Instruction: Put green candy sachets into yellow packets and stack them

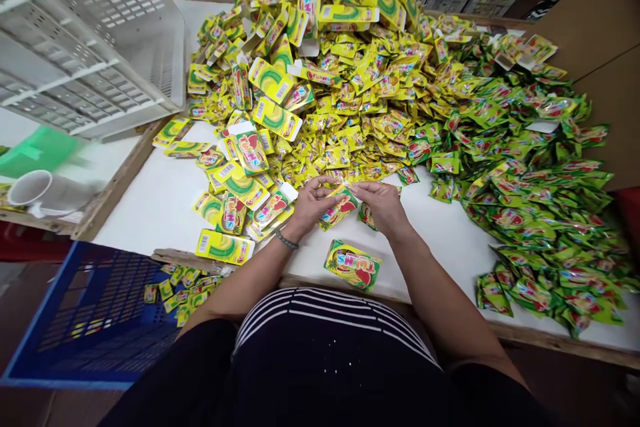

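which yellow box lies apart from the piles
The lone box at the table's near edge, below the carton held by left hand and right hand; nothing touches it.

A red-yellow-green carton point(339, 208), yellow sachets point(350, 100), green sachets point(530, 193), blue crate point(35, 337), white table point(160, 197), black-and-white striped shirt point(325, 310).

Carton point(339, 208): small, flat-sided, yellow-green with a red fruit print and coloured lettering. Held clear of the white table point(440, 227), tilted, long axis running lower left to upper right. Left hand point(310, 203) grips its lower end, and the right hand point(383, 205) has its fingertips on the upper end. Flap state not discernible. Sachet point(367, 215): green-red, lies just under the right hand, mostly hidden.
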The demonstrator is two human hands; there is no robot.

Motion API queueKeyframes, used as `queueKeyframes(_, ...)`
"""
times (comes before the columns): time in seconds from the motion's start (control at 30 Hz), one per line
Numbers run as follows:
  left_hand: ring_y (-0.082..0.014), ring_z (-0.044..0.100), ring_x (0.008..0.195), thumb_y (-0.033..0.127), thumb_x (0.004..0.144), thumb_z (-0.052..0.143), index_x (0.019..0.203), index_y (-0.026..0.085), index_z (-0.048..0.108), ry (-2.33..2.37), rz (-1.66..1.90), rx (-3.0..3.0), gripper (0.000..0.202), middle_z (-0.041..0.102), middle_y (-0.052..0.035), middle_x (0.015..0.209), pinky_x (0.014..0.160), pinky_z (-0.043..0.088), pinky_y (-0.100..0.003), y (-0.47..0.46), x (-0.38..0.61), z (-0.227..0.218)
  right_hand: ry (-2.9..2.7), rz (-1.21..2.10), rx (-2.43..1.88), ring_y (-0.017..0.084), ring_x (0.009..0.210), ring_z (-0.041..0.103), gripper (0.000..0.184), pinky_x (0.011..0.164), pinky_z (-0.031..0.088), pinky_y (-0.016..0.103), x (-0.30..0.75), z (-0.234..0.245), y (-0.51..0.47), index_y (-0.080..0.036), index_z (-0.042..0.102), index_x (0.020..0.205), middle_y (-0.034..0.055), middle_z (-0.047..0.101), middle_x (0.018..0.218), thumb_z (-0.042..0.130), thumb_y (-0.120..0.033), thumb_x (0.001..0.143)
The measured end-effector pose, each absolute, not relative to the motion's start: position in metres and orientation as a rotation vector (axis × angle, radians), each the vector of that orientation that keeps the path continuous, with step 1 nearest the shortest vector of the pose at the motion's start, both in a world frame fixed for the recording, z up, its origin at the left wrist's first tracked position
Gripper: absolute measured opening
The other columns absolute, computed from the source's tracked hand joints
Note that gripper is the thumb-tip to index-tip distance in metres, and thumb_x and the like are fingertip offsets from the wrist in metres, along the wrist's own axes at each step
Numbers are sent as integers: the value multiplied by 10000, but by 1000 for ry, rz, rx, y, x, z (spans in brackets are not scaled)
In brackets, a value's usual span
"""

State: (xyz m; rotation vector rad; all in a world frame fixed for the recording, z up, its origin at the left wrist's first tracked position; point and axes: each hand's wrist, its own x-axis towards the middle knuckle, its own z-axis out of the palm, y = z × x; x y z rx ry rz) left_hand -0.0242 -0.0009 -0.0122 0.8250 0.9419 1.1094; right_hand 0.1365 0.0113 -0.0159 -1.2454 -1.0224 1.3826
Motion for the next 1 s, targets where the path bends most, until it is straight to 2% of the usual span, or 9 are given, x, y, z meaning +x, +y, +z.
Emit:
queueKeyframes(0.1, -92, 625, 565, 380, 554, 895, 995, 162, 585, 934, 1119, 843, 581, 696, 38, 675, 580, 475, -210, -1, -25, -12, -1102, 1385, -1245, 208, 794, 705, 271, 823, 549, 374, 143, -14, 12, -231, 793, 785, 12, 778, 805, 845, -412, 590)
queueKeyframes(0.2, -88, 621, 570, 406, 563, 889, 1004, 163, 588, 929, 1129, 833, 586, 686, 45, 669, 594, 478, -212, -1, -26, -12, -1289, 1339, -1225, 232, 907, 703, 268, 890, 541, 420, 147, -13, 4, -263, 796, 913, 20, 784, 929, 767, -445, 719)
queueKeyframes(0.3, -79, 606, 575, 419, 566, 884, 1006, 165, 592, 913, 1122, 820, 586, 677, 48, 668, 600, 469, -207, -2, -25, -13, -1513, 1057, -1208, 234, 984, 673, 270, 919, 526, 438, 142, -12, -11, -273, 775, 1034, 42, 772, 1018, 653, -420, 843)
queueKeyframes(0.43, -69, 578, 565, 424, 578, 874, 994, 160, 600, 906, 1087, 835, 564, 648, 58, 639, 610, 455, -205, -3, -26, -14, -1673, 644, -1221, 249, 996, 640, 321, 914, 511, 454, 131, -12, -31, -238, 738, 1148, 81, 762, 1033, 584, -365, 897)
queueKeyframes(0.57, -54, 498, 494, 428, 613, 854, 1048, 164, 594, 951, 991, 944, 572, 595, 77, 585, 546, 392, -191, -3, -25, -17, -1707, 764, -1205, 239, 979, 644, 308, 913, 505, 452, 145, -18, -28, -259, 762, 1040, 56, 767, 1019, 516, -408, 929)
queueKeyframes(0.67, -71, 508, 525, 445, 698, 795, 1035, 162, 631, 979, 888, 1146, 470, 620, 47, 627, 536, 370, -198, -3, -20, -23, -1679, 812, -1364, 230, 967, 651, 300, 922, 490, 431, 175, -25, -19, -249, 757, 937, 52, 759, 992, 532, -446, 905)
queueKeyframes(0.83, -149, 640, 759, 384, 795, 721, 924, 165, 746, 940, 628, 1592, 256, 739, -37, 844, 670, 445, -233, -5, -11, -40, -1856, 602, -1786, 272, 951, 592, 360, 866, 467, 427, 209, -46, -17, -206, 700, 996, 97, 696, 990, 672, -475, 759)
queueKeyframes(0.93, -167, 667, 788, 301, 845, 670, 912, 181, 775, 853, 429, 1805, 174, 765, -54, 887, 705, 454, -244, -9, -7, -44, -1935, 559, -1870, 277, 963, 565, 309, 841, 454, 397, 211, -56, -14, -199, 671, 893, 102, 658, 977, 705, -448, 712)
queueKeyframes(1.0, -177, 675, 812, 286, 865, 646, 896, 191, 778, 821, 351, 1948, 165, 767, -53, 874, 761, 468, -261, -10, -6, -42, -1857, 598, -1921, 258, 902, 572, 263, 782, 452, 363, 211, -57, -9, -204, 636, 801, 85, 651, 928, 714, -428, 690)
